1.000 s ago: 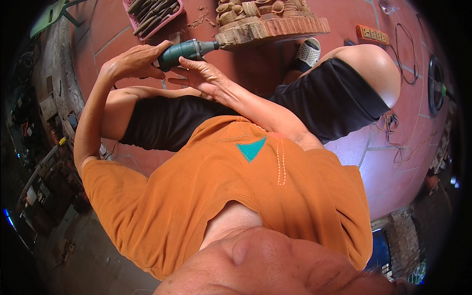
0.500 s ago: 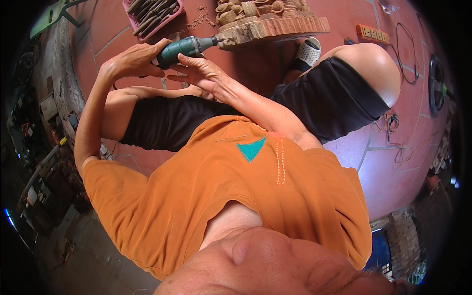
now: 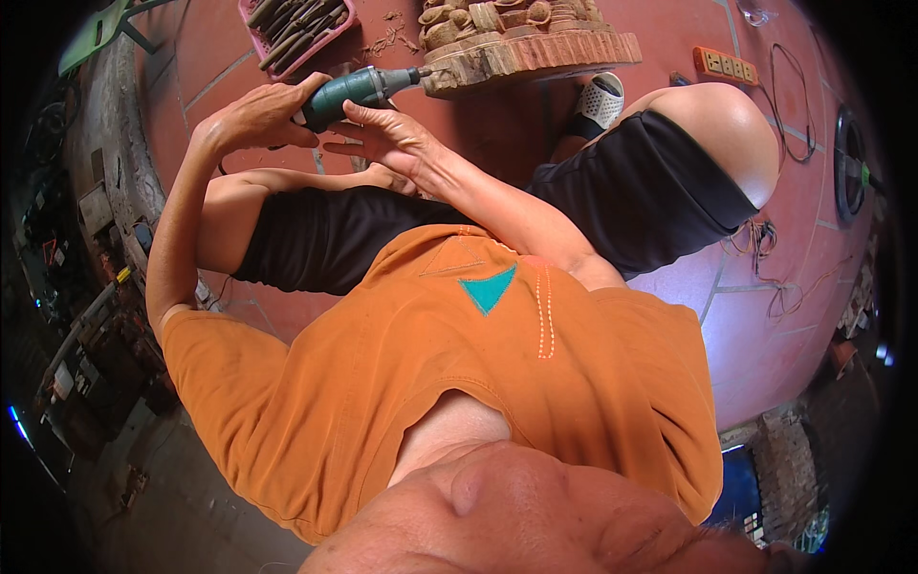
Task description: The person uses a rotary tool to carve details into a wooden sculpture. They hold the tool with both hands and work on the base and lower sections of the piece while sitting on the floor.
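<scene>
A green and grey die grinder (image 3: 346, 99) lies nearly level ahead of me, its thin bit pointing right. Its tip is at the left edge of a carved wood piece (image 3: 535, 59) with a thick, rough-edged base; I cannot tell whether they touch. Round the grinder's rear end my left hand (image 3: 263, 117) is closed. My right hand (image 3: 394, 142) supports the grinder from the near side, thumb against the housing and some fingers stretched out below it. The bit's tip is too small to make out clearly.
A pink basket (image 3: 278, 70) of carving tools stands beyond my left hand, with wood shavings (image 3: 390, 40) beside it. An orange power strip (image 3: 725, 67) and a loose cable (image 3: 801, 143) lie on the right. My bent legs flank the work; a white perforated shoe (image 3: 602, 103) is below the carving.
The grinder has shifted very slightly up and to the left, and both hands have moved a little with it. The carving has stayed in place.
</scene>
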The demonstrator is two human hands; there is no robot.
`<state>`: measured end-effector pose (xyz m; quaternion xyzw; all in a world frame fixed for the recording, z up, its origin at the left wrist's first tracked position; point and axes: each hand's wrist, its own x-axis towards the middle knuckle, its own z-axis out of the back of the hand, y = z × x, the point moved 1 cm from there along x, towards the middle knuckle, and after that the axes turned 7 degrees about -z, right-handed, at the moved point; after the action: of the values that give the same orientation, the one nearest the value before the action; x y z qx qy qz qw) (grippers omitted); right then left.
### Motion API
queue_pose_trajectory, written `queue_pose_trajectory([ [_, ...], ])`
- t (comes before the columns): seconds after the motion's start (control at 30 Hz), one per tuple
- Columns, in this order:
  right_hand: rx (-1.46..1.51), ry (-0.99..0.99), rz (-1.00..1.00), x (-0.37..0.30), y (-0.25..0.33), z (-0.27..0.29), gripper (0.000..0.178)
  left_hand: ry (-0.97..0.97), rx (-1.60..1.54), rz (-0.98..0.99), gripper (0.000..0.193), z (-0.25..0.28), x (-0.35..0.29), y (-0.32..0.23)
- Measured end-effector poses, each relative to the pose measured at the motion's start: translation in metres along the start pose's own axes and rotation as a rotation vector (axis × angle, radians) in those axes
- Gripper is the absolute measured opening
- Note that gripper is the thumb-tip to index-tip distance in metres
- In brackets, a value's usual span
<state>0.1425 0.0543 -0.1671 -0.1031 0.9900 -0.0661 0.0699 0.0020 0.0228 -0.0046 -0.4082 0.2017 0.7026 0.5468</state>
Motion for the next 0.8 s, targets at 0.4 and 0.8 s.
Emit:
queue_pose_trajectory([
  [0.4, -0.011, 0.033, -0.006, 0.0038, 0.0014, 0.0029, 0.042, -0.035, -0.008, -0.001, 0.076, -0.0006, -0.0015, -0.0029],
  [0.8, -0.002, 0.038, -0.006, 0.0058, 0.0018, 0.0068, 0.04, -0.051, -0.011, -0.039, 0.074, 0.0004, -0.0017, -0.0064],
])
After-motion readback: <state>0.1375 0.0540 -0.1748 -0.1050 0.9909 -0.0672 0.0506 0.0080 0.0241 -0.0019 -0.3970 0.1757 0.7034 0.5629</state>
